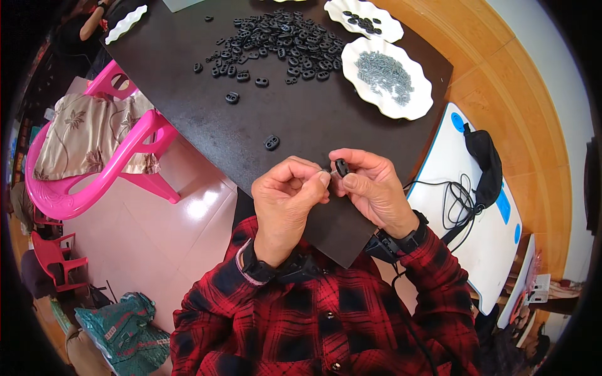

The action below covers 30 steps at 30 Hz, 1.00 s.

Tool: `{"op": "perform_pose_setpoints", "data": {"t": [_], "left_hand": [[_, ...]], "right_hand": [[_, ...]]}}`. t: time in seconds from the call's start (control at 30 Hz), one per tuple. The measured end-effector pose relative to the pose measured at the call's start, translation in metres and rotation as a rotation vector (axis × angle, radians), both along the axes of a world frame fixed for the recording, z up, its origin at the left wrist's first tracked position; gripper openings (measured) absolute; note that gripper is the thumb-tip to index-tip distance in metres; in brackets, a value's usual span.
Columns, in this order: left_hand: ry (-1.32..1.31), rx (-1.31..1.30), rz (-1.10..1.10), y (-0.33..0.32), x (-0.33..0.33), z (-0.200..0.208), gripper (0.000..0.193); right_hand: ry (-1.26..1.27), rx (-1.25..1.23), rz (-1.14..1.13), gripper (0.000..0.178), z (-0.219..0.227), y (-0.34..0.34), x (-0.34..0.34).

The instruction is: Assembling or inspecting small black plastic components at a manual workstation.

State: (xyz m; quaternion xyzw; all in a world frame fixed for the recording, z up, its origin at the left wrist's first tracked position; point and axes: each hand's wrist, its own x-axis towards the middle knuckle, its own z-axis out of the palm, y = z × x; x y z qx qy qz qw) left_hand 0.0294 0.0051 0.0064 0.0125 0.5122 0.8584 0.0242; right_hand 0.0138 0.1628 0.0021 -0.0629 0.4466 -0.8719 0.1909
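Both hands meet over the near edge of the dark table. My right hand (377,191) pinches a black two-hole cord lock (342,167) upright between thumb and fingertips. Just left of it, my left hand (282,197) is closed in a pinch, its thumb and forefinger tips almost touching the cord lock. Whatever small, pale thing lies between those left fingertips is too tiny to make out. A loose cord lock (271,143) rests on the table ahead of my left hand, and another cord lock (232,98) lies farther off.
A large heap of black cord-lock parts (282,41) covers the table's far side. At right, a scalloped white plate (423,91) holds small grey metal springs (384,76); a second white plate (393,30) carries black pieces. A pink chair (69,203) stands left, a white board with cables (433,216) right.
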Motion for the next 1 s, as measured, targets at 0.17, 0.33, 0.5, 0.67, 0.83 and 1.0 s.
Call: {"op": "perform_pose_setpoints", "data": {"t": [0.17, 0.33, 0.5, 0.67, 0.83, 1.0], "left_hand": [[0.004, 0.024, -0.004, -0.0005, -0.0011, -0.0012, 0.005], [0.008, 0.009, 0.021, -0.0014, -0.0021, -0.001, 0.005], [0.005, -0.003, 0.01, -0.0028, -0.0023, 0.0, 0.004], [0.016, -0.034, -0.013, -0.0036, -0.0022, 0.0009, 0.003], [0.035, -0.065, -0.017, -0.0047, -0.0016, 0.0, 0.003], [0.032, -0.052, -0.007, -0.0037, -0.0013, -0.0006, 0.004]], "right_hand": [[0.004, 0.004, -0.002, 0.04, 0.0009, 0.0, 0.0], [-0.007, 0.0, 0.032, 0.04, -0.0009, 0.0009, -0.0012], [-0.133, -0.08, 0.105, 0.04, 0.0026, 0.0028, -0.0041], [-0.14, -0.075, 0.119, 0.041, 0.0045, 0.0023, -0.0045], [-0.088, -0.013, 0.072, 0.04, 0.0036, 0.0005, -0.0037], [0.02, 0.06, 0.013, 0.039, 0.0003, -0.0024, -0.0008]]}}
